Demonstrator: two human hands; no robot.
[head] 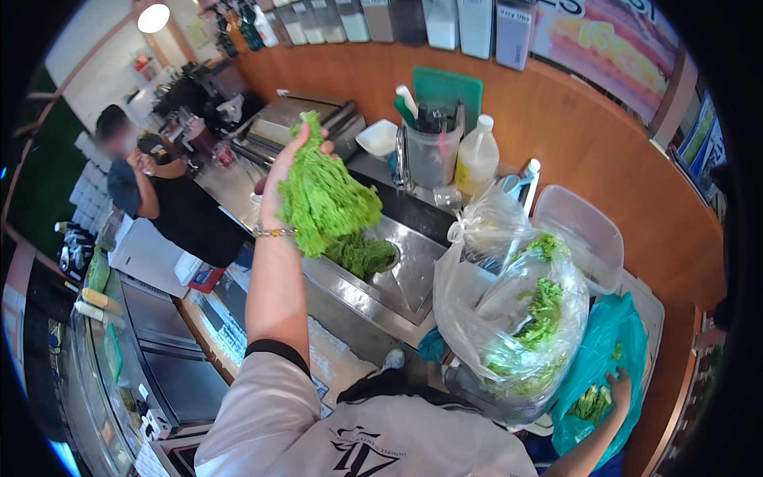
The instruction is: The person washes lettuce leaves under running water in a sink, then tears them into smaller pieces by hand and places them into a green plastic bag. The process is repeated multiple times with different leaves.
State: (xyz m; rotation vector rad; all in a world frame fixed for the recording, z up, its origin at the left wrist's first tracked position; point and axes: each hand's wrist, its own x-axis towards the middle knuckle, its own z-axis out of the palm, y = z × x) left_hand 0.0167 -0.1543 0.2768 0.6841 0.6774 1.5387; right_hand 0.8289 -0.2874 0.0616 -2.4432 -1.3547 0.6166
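My left hand (279, 176) is raised over the sink, gripping a bunch of frilly green lettuce leaves (331, 203) that partly covers the fingers. More lettuce (365, 256) lies below in the stainless steel sink (411, 268), near its drain. To the right, my right hand (620, 390) reaches into a teal plastic bag (614, 328), fingers apart, beside pale lettuce stem pieces (589, 405). I see nothing held in it. Between the hands stands a large clear plastic bag (459, 304) with lettuce inside.
Behind the sink are a faucet (402, 161), a clear utensil bucket (432, 161), a green cutting board (447, 89) and a plastic jug (478, 152). A clear plastic tub (587, 232) leans behind the clear bag. A person (179, 197) stands at the counter on the left.
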